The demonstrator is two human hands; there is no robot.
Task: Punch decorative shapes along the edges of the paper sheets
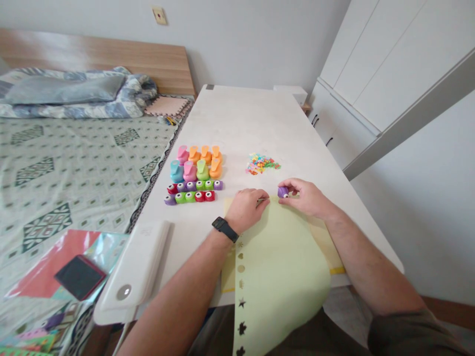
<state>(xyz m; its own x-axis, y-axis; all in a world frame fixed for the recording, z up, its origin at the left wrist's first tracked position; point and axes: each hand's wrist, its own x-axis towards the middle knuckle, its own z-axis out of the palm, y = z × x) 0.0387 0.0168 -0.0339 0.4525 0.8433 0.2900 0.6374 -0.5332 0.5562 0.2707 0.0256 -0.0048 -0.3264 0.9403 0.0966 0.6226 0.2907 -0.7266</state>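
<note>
A pale green paper sheet lies on the white table and hangs over its near edge, with a row of punched shapes along its left side. My left hand, a black watch on its wrist, has curled fingers pinching the sheet's far edge. My right hand is closed round a small purple paper punch at that same far edge. A yellow sheet lies underneath.
Rows of coloured paper punches stand left of my hands. A heap of punched confetti lies beyond them. A white device sits at the table's near left. A bed with coloured sheets and a dark case is at left.
</note>
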